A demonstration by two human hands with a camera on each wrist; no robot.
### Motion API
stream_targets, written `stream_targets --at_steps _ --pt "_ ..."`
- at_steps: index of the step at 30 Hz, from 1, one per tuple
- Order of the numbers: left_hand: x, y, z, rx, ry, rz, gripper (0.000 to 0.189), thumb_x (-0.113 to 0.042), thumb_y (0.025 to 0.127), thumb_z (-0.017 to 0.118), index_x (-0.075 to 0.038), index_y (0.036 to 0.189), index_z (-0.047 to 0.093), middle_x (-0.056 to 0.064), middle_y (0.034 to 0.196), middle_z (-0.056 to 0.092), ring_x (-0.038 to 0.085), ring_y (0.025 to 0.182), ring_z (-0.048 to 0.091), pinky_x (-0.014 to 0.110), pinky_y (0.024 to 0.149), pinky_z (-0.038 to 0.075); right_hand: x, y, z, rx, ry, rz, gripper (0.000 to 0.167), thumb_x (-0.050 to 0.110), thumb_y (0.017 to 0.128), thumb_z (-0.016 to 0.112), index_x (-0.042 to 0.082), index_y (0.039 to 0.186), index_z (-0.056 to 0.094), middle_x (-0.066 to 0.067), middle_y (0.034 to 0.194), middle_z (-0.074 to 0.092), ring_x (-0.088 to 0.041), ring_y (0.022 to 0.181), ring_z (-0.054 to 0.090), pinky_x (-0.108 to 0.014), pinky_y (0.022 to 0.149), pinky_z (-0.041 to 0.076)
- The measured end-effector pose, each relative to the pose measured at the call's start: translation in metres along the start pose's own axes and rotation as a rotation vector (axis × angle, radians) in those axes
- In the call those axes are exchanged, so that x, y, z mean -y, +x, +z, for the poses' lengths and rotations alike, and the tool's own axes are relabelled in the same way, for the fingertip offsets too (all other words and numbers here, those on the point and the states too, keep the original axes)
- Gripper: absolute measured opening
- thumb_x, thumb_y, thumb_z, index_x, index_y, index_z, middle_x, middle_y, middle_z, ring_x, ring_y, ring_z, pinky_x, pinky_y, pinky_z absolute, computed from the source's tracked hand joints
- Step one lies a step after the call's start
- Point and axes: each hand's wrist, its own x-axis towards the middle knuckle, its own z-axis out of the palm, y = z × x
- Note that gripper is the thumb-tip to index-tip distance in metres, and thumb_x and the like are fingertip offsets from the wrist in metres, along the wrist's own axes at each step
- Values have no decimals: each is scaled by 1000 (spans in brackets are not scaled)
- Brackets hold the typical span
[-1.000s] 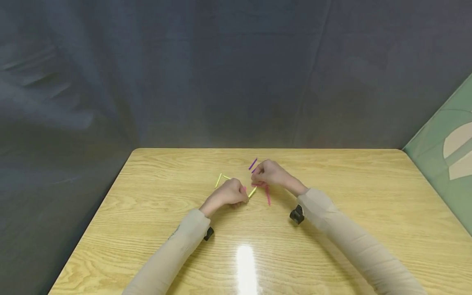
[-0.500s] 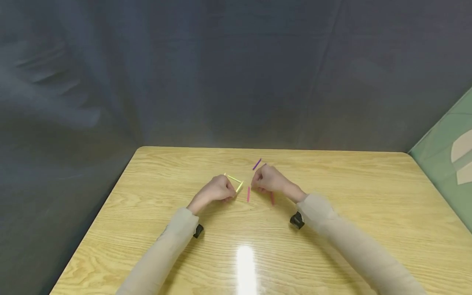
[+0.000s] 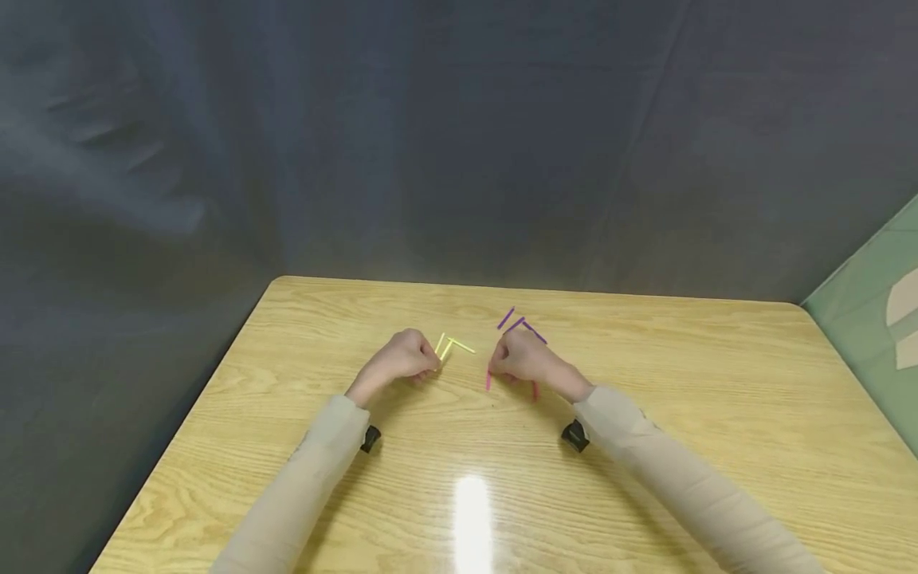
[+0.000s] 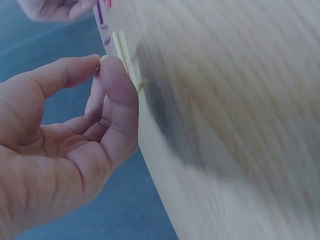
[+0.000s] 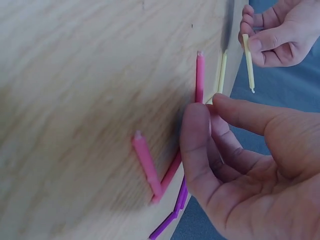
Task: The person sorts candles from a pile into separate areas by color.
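My left hand (image 3: 398,359) pinches a thin yellow candle (image 5: 249,65) between thumb and index finger, raised off the table. Beyond it lie two more yellow candles (image 3: 462,346), joined in a narrow angle. With thumb and forefinger, my right hand (image 3: 527,356) pinches the end of a pink candle (image 5: 200,75), which points toward the near side. Two other pink candles, one of them (image 5: 147,167) slanting, meet in a V below that hand in the right wrist view. Several purple candles (image 3: 535,332) lie just past the right hand, partly covered by it in the head view.
The wooden table (image 3: 645,478) extends around both hands, with a bright light reflection near its front. A dark curtain (image 3: 459,143) hangs behind the far edge. At the right stands a green panel (image 3: 875,271).
My left hand has moved left with the yellow candle, away from the right hand. My right hand has come down slightly and now holds the pink candle that lay between the hands.
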Motion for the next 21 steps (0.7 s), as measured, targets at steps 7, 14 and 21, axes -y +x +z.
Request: stream_targets --at_steps 7,14,21 --pt "7 2 -9 -16 29 -35 14 -1 88 62 9 80 69 17 73 66 20 58 62 29 59 56 -4 -5 3 -25 -11 4 26 3 84 67 4 59 60 0 50 54 -6 43 43 -18 44 35" --pt "12 6 -10 -15 17 -52 12 0 87 61 10 84 68 16 72 65 19 59 61 29 60 56 -1 -9 5 -29 -12 40 22 4 84 69 3 62 64 -2 55 58 -6 45 45 -18 45 37" --pt "14 8 -7 -29 0 -58 12 1 85 61 10 80 68 14 69 64 17 56 59 29 58 55 1 -13 8 -32 -22 39 19 8 85 71 5 67 67 -1 56 58 -6 45 44 -18 44 35"
